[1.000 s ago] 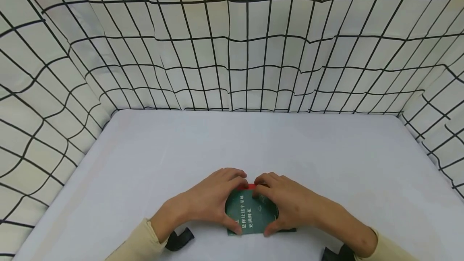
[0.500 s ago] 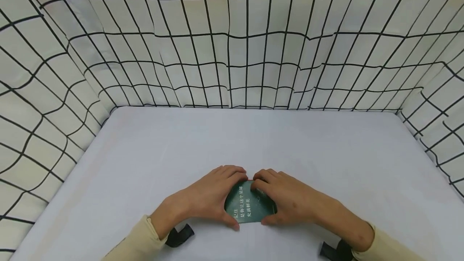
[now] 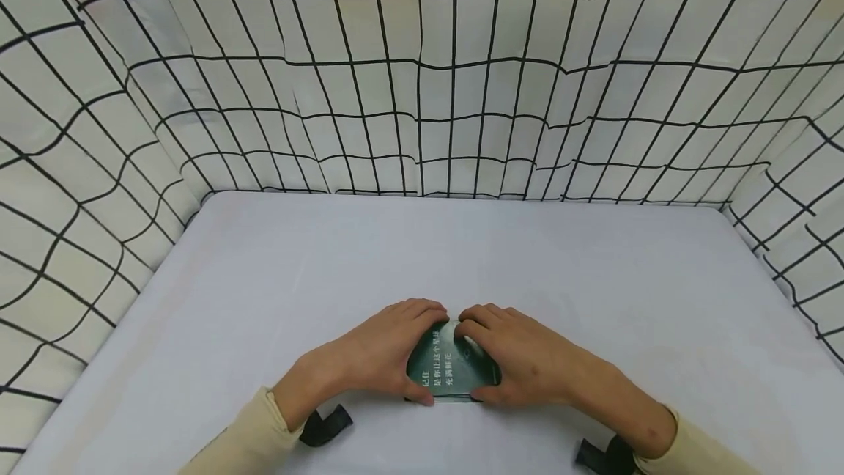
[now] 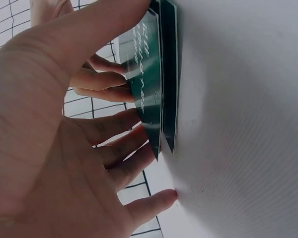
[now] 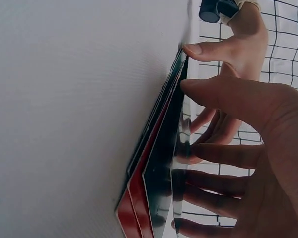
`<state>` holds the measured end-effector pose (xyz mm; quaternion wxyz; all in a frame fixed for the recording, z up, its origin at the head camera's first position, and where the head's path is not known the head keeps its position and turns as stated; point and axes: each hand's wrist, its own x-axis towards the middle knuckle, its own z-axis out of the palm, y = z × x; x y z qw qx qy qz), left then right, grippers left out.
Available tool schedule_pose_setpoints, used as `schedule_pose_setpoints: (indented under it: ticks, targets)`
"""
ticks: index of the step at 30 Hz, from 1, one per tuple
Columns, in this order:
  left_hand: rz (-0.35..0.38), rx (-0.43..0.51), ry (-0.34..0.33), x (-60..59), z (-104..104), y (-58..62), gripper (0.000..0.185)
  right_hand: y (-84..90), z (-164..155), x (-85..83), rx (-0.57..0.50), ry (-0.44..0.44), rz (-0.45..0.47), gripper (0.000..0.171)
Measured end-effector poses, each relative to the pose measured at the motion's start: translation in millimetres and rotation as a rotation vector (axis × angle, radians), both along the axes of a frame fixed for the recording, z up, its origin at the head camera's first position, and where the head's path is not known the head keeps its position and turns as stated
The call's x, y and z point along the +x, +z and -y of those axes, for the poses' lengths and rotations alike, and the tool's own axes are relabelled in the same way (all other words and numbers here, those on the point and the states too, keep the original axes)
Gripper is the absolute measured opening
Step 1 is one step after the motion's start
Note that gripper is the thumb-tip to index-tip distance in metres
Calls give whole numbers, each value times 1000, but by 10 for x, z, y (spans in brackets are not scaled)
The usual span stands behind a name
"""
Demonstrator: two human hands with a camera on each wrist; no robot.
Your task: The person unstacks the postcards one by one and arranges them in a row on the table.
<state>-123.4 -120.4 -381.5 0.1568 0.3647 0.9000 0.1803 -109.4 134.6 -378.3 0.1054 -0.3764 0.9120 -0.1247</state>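
A small stack of dark green cards (image 3: 452, 372) with white print lies on the white table (image 3: 461, 262) near its front edge. My left hand (image 3: 394, 352) grips the stack's left side, thumb at the near edge and fingers over the far edge. From the right, my right hand (image 3: 522, 359) grips it the same way, and the fingertips of both hands almost meet. In the left wrist view the green cards (image 4: 156, 79) stand slightly fanned off the table. The right wrist view shows red cards (image 5: 133, 201) under the green ones (image 5: 161, 158).
White cloth walls with a black grid (image 3: 422, 94) enclose the table at the back and on both sides. Black wrist straps (image 3: 326, 424) show at both cuffs. The table stretches bare beyond the hands.
The cards, spread out with a red edge showing at the far side, have been squeezed into a tighter stack. Both hands closed in around it and the red edge is now hidden.
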Motion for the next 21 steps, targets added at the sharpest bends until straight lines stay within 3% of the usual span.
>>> schedule_pose_setpoints:
  ticks: [12, 21]
  targets:
    - [14, 66, 101, -49, 84, 76, 97, 61, 55, -159, -23, -6, -74, 69]
    - [-7, 113, 161, -187, 214, 165, 94, 56, 33, -309, -87, -64, -120, 78]
